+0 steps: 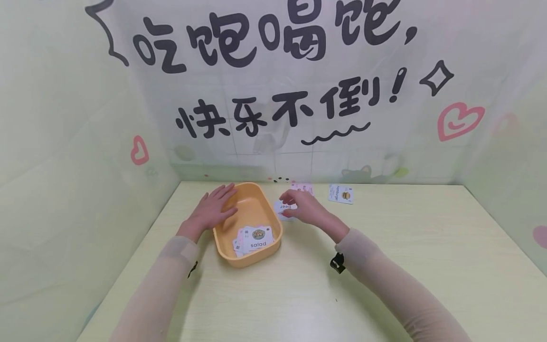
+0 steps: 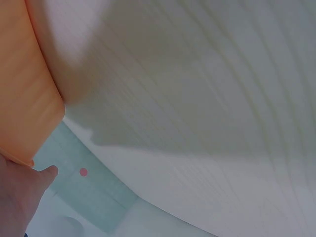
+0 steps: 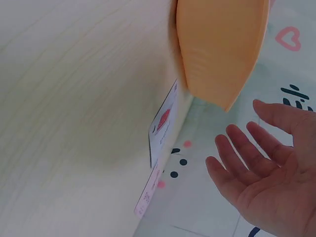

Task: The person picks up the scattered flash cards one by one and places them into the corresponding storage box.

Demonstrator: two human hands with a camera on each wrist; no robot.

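An orange plastic box (image 1: 244,209) stands on the table, with a salad card (image 1: 258,241) on top of other cards inside it. My left hand (image 1: 210,209) rests on the box's left rim, its fingers spread. In the left wrist view only part of that hand (image 2: 22,192) shows, at the box's edge. To the right of the box, a beef card (image 1: 285,207) lies flat, partly hidden beneath my right hand (image 1: 309,210). The right wrist view shows the right hand (image 3: 269,165) with loosely bent fingers and nothing in it, apart from the beef card (image 3: 164,118).
Behind the right hand, a pink card (image 1: 305,188) lies near the table's back edge. Farther right is a hamburger card (image 1: 340,194). A printed cloth backdrop (image 1: 273,142) rises behind the table (image 1: 384,266), with side walls left and right.
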